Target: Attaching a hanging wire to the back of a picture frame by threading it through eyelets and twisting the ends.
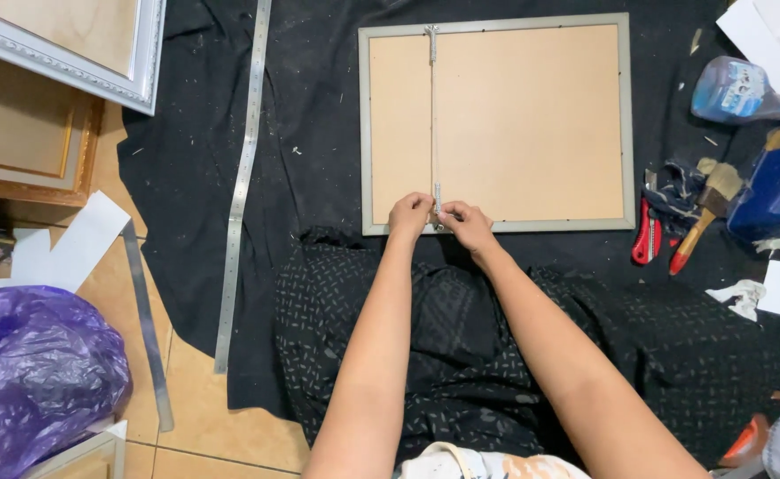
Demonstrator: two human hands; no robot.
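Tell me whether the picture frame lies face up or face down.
Face down. The picture frame shows its plain tan backing board, with a cord running top to bottom across it; both hands, left hand and right hand, pinch the cord's lower end.

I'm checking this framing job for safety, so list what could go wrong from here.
1. Both hands, left hand and right hand, pinch the small metal hanger at the frame's lower edge; fingertips could get nicked or pinched.
2. The taut cord running to the top hanger might slip loose.
3. Grit scattered on the black cloth could scratch the frame's face, probably lying face down.
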